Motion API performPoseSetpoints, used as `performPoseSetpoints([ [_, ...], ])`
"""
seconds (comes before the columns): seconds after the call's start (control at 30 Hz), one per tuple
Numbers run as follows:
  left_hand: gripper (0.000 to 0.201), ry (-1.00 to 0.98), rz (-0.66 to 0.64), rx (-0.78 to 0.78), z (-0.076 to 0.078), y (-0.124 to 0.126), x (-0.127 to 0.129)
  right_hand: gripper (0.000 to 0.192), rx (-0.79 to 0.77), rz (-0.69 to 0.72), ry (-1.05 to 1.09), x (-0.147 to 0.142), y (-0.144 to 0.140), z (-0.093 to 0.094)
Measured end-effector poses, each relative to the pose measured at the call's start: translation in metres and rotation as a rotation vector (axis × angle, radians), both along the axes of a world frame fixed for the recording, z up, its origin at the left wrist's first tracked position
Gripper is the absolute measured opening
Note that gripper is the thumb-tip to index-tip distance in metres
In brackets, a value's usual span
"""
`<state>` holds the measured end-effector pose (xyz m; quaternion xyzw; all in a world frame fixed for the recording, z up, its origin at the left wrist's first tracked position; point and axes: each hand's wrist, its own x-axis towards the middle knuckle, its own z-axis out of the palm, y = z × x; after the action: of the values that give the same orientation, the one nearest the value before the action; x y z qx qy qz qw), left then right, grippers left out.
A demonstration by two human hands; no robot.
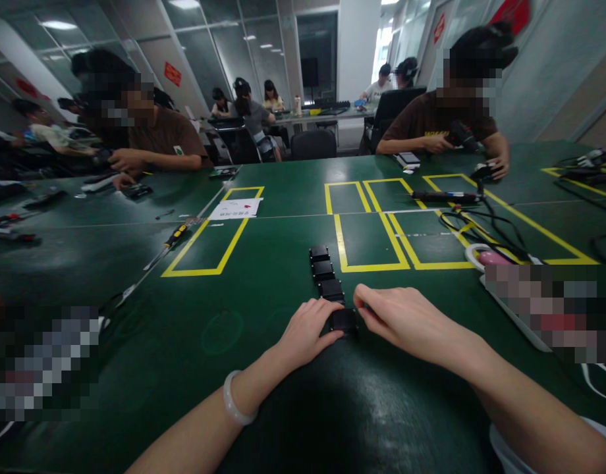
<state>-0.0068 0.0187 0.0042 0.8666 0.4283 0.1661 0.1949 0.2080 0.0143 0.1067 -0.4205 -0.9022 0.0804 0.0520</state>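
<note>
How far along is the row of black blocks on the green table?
Done: three small black blocks already lie in a line on the green table, running away from the person. In hand: the left hand and right hand both touch the nearest black block at the row's near end. Left: no loose blocks show nearby, so I cannot tell whether more will follow.

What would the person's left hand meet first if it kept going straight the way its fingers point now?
The left hand points right, fingertips already at the nearest black block. Pushing on, it would likely press that block toward the right hand just beyond, though depth is hard to judge.
</note>
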Motion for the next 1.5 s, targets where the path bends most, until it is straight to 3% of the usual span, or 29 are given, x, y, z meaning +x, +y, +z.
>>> performPoseSetpoints([
  [0.17, 0.038, 0.005, 0.000, 0.006, -0.0004, -0.0001, 0.0003, 0.021, -0.001, -0.053, -0.071, -0.0033, 0.0007, -0.0007],
  [0.4, 0.040, 0.009, -0.001, 0.005, 0.0009, -0.0003, 0.0005, 0.007, -0.024, -0.003, 0.022, -0.0002, -0.0019, 0.0003],
  [0.57, 0.037, 0.015, 0.004, 0.004, 0.0006, -0.0003, 0.0004, 0.018, 0.007, -0.058, -0.042, -0.0024, 0.0006, -0.0034],
  [0.77, 0.038, 0.003, -0.003, -0.003, 0.0010, -0.0003, 0.0007, 0.008, -0.004, 0.020, 0.001, 0.0001, -0.0004, 0.0000],
  [0.97, 0.038, 0.004, 0.002, -0.005, 0.0014, -0.0013, 0.0006, 0.014, 0.022, -0.007, -0.045, -0.0011, -0.0015, 0.0006],
  [1.2, 0.037, 0.008, -0.003, 0.006, 0.0026, -0.0014, 0.0014, 0.005, -0.017, 0.035, 0.000, 0.0034, -0.0015, 0.0022],
  [1.5, 0.038, 0.015, -0.004, 0.004, 0.0020, -0.0016, 0.0009, 0.017, 0.030, -0.036, -0.058, 0.0031, 0.0014, -0.0027],
])
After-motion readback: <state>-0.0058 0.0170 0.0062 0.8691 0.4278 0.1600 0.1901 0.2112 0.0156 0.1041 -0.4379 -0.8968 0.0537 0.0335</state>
